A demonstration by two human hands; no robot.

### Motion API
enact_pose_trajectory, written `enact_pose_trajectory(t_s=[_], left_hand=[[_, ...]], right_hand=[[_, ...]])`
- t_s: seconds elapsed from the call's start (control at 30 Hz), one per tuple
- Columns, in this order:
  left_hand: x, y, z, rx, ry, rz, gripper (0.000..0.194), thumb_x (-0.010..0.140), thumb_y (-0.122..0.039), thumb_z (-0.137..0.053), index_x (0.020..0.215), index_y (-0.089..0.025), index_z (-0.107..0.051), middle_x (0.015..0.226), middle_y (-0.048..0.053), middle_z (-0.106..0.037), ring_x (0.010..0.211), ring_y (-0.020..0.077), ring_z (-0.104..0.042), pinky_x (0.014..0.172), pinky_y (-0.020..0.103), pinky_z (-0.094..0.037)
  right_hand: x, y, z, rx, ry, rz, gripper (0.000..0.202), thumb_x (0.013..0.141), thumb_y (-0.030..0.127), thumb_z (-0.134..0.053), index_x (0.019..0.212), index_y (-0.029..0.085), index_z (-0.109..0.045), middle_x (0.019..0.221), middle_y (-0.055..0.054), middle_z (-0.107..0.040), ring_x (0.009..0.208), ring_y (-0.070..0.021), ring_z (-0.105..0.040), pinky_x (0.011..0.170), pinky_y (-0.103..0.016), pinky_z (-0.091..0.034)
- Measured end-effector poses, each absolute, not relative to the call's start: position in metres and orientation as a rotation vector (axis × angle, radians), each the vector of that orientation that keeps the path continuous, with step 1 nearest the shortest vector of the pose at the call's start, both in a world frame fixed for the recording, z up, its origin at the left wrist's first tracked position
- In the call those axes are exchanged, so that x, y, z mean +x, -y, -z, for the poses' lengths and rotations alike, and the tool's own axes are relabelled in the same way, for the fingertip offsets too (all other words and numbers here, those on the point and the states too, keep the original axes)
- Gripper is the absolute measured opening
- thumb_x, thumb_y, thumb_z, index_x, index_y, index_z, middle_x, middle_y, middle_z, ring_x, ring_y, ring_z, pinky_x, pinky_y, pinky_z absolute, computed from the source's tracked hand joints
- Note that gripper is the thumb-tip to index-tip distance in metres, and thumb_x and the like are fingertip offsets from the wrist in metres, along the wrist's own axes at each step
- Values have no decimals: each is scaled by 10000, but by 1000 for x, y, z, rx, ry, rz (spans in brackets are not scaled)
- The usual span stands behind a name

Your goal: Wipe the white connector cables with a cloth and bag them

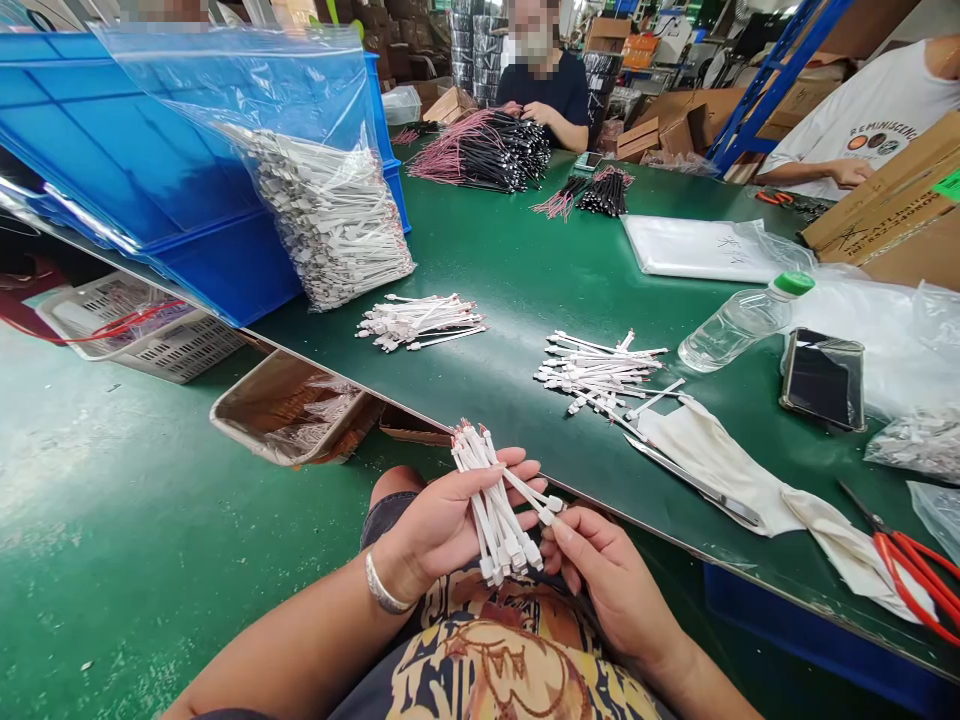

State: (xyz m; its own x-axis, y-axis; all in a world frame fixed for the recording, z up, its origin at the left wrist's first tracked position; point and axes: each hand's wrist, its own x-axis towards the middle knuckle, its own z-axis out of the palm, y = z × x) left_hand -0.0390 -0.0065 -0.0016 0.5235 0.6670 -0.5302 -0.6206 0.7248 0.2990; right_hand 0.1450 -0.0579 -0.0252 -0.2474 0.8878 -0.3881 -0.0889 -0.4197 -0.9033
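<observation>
Over my lap, my left hand [454,515] is closed around a bundle of short white cables [491,505], thumb across the top. Their white connectors point down toward me, and reddish wire ends show at the far side. My right hand [600,560] pinches the white connector of a cable [541,500] that slants out of the bundle to the right. On the green table [495,400] just ahead lie two loose piles of similar cables, a left pile [424,322] and a right pile [596,368].
A clear bag of white cables [330,210] leans on a blue bin [150,150]. To the right are a water bottle [739,325], phone [823,378], tweezers [697,482], white cloth [712,450] and red-handled scissors [911,570]. Across the table, a person handles black cables [495,155]; another sits at right.
</observation>
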Motion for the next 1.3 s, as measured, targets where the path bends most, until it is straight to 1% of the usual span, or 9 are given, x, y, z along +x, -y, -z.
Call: enact_pose_trajectory(t_s=[0.13, 0.2, 0.37, 0.47, 0.67, 0.87, 1.0, 1.2, 1.3], left_hand=[[-37, 5, 0, 69, -672, -783, 266, 835, -130, -519, 1094, -133, -580, 1111, 104, -644, 1027, 238, -606, 922, 448, -449], [-35, 4, -1, 73, -681, -796, 268, 830, -121, -519, 1091, -127, -584, 1114, 111, -642, 1010, 237, -612, 913, 438, -454], [-34, 5, -2, 81, -693, -830, 271, 811, -97, -526, 1073, -94, -596, 1085, 136, -649, 1003, 252, -614, 931, 435, -435], [-34, 6, -2, 75, -691, -823, 271, 805, -94, -533, 1067, -94, -598, 1076, 134, -652, 999, 255, -615, 931, 441, -433], [-34, 5, -1, 77, -688, -823, 270, 807, -94, -536, 1071, -96, -592, 1086, 132, -647, 1001, 243, -616, 954, 416, -419], [-33, 5, -2, 72, -677, -845, 281, 825, -100, -518, 1100, -102, -574, 1100, 129, -643, 984, 239, -624, 930, 413, -441], [-32, 5, -4, 57, -672, -865, 282, 829, -100, -511, 1105, -102, -567, 1100, 131, -643, 967, 240, -632, 913, 408, -454], [-32, 4, -5, 64, -669, -883, 280, 832, -111, -516, 1105, -107, -576, 1112, 123, -640, 1004, 240, -614, 929, 410, -441], [-32, 4, -5, 58, -664, -900, 273, 833, -108, -518, 1099, -115, -579, 1124, 112, -637, 1014, 231, -608, 935, 413, -438]], right_hand=[[143, 58, 22, -1231, 1100, -1983, 341, 844, 471, -514, 823, 137, -581, 665, -5, -595, 456, -43, -391, 450, -189, -281], [142, 58, 21, -1212, 1116, -2031, 346, 826, 476, -540, 807, 133, -582, 651, -6, -595, 451, -42, -391, 440, -185, -270], [146, 54, 21, -1246, 1070, -1881, 327, 832, 445, -551, 697, 148, -535, 620, 2, -577, 513, -61, -439, 472, -191, -275], [149, 52, 20, -1285, 1093, -1833, 324, 848, 441, -530, 714, 147, -556, 638, -7, -590, 531, -70, -452, 483, -199, -290], [148, 51, 16, -1286, 1077, -1821, 268, 818, 416, -584, 764, 155, -557, 618, 20, -548, 564, -74, -451, 496, -190, -299], [149, 52, 16, -1278, 1033, -1866, 298, 776, 422, -632, 698, 147, -549, 604, 19, -563, 534, -68, -473, 490, -194, -302], [148, 51, 15, -1262, 1030, -1892, 296, 758, 417, -653, 696, 143, -559, 599, 21, -567, 519, -62, -471, 498, -193, -317], [146, 49, 20, -1321, 981, -1747, 304, 792, 427, -612, 685, 150, -549, 619, 9, -576, 533, -68, -484, 467, -183, -302], [142, 51, 25, -1293, 925, -1764, 327, 814, 461, -570, 712, 149, -560, 624, 0, -578, 517, -66, -481, 443, -177, -293]])
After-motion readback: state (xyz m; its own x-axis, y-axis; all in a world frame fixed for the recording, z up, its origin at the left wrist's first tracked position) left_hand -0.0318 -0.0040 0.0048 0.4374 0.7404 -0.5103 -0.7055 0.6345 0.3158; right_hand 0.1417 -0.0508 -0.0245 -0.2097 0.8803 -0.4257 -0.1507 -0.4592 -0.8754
